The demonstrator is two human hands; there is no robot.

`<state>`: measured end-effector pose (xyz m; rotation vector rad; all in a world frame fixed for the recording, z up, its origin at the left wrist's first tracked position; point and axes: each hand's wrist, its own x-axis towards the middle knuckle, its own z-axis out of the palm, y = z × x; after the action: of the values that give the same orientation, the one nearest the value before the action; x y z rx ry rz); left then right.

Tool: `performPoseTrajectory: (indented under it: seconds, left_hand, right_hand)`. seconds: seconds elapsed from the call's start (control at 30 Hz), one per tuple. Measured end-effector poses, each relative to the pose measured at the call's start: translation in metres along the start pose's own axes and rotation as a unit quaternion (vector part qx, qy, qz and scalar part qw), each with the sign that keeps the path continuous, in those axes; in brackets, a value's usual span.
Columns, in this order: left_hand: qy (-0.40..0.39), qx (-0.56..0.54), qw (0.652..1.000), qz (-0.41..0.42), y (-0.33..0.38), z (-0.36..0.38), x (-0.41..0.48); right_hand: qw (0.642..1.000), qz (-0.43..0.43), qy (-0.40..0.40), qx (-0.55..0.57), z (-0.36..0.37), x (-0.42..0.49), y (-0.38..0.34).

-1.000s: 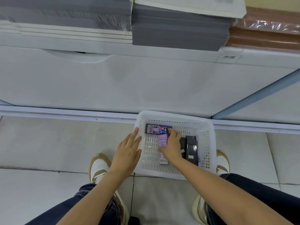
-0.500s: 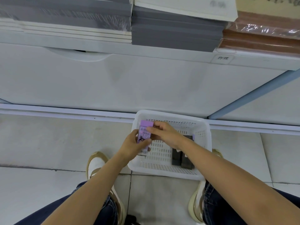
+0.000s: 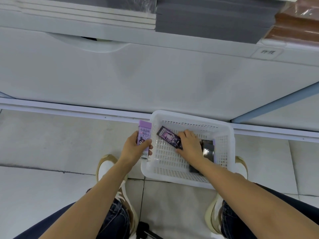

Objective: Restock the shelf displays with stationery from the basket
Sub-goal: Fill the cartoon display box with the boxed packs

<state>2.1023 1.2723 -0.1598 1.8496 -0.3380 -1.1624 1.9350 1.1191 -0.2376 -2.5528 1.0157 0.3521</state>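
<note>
Holding the purple box just outside the basket, the left hand curls round its middle while the right hand pinches one end of the dark pack inside, likely light, stiff, glossy, safest by its long edges.

- Pale tiled floor: a white perforated plastic basket stands on it against the cabinet base, between two tan-and-white sneakers.
- White shelf above: side-by-side stacks of white sheets, grey sheets and brown film-wrapped sheets.
</note>
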Motion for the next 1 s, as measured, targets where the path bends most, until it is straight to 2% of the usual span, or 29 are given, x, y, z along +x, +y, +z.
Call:
performPoseTrajectory:
  seconds: [0.1,0.2,0.3,0.43,0.5,0.63,0.8,0.87,0.9,0.93,1.0]
  left_hand:
    - [0.004,0.007,1.0,0.004,0.001,0.001,0.001]
    - [0.001,0.028,0.999,0.014,0.002,0.002,0.003]
    - [0.006,0.061,0.998,0.021,0.006,0.008,0.004]
    - [0.038,0.092,0.994,0.047,0.016,0.023,0.002]
    - [0.002,0.094,0.994,0.049,0.023,0.032,-0.001]
    - [-0.14,-0.016,0.99,-0.002,0.031,0.05,-0.012]
    - [-0.189,-0.02,0.982,-0.011,0.03,0.059,-0.017]
    - [-0.183,-0.004,0.983,-0.018,0.029,0.061,-0.016]
    - [-0.178,-0.002,0.984,-0.02,0.028,0.061,-0.015]
    - [-0.172,-0.008,0.985,-0.023,0.027,0.062,-0.015]
    - [-0.161,-0.033,0.986,-0.033,0.025,0.062,-0.013]
  right_hand:
    - [0.998,-0.008,-0.011,0.053,-0.006,0.001,0.003]
    - [0.976,-0.01,-0.032,0.214,-0.03,0.001,0.009]
    - [0.954,-0.034,-0.115,0.274,-0.069,0.003,0.016]
    - [0.903,-0.065,-0.24,0.35,-0.121,0.0,0.022]
    - [0.891,-0.088,-0.263,0.359,-0.137,-0.004,0.021]
    - [0.873,-0.058,-0.247,0.417,-0.148,-0.011,0.022]
    - [0.856,-0.011,-0.196,0.478,-0.135,-0.022,0.034]
    - [0.871,0.025,-0.13,0.473,-0.126,-0.027,0.045]
    - [0.895,0.041,-0.096,0.434,-0.119,-0.03,0.051]
    - [0.925,0.054,-0.074,0.368,-0.112,-0.032,0.059]
    - [0.971,0.069,-0.088,0.213,-0.094,-0.038,0.071]
